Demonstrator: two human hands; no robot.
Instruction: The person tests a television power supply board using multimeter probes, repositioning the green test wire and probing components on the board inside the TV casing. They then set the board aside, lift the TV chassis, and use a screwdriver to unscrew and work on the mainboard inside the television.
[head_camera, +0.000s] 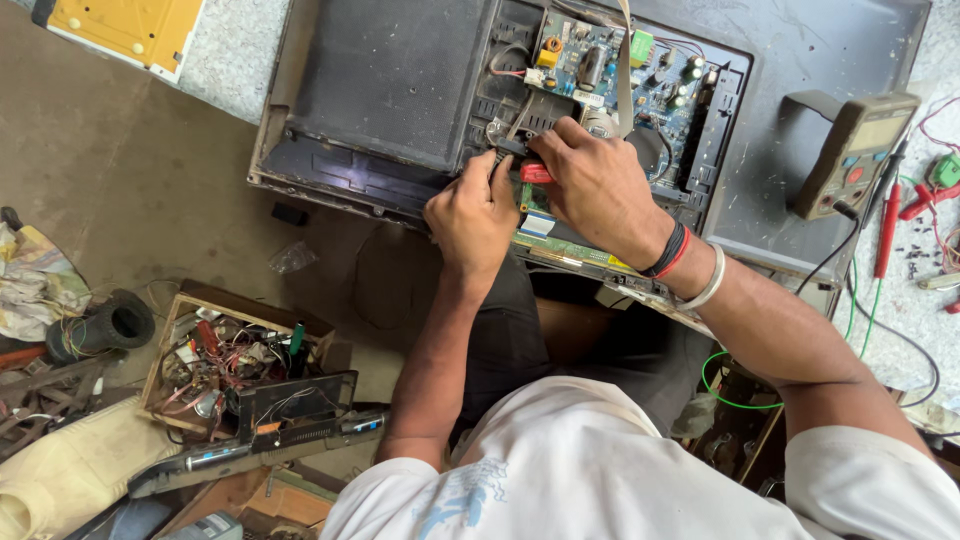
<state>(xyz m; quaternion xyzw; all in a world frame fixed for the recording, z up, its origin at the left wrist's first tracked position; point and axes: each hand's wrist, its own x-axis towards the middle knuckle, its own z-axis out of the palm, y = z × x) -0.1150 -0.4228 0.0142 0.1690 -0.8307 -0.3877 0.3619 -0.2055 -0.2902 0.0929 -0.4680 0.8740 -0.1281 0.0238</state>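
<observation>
Both hands work at the lower edge of the blue circuit board (620, 75) inside the opened back of a flat screen set (390, 90) lying face down on the bench: the left hand (472, 215) is curled tight, its fingertips pinching a small dark connector (508, 150), and the right hand (600, 185), just beside it, is closed around a red-handled tool (535, 173) whose tip points at that connector. A multimeter (857, 152) with red probe (888, 230) lies well to the right. A box of scrap wiring (225, 360) sits on the floor at lower left.
</observation>
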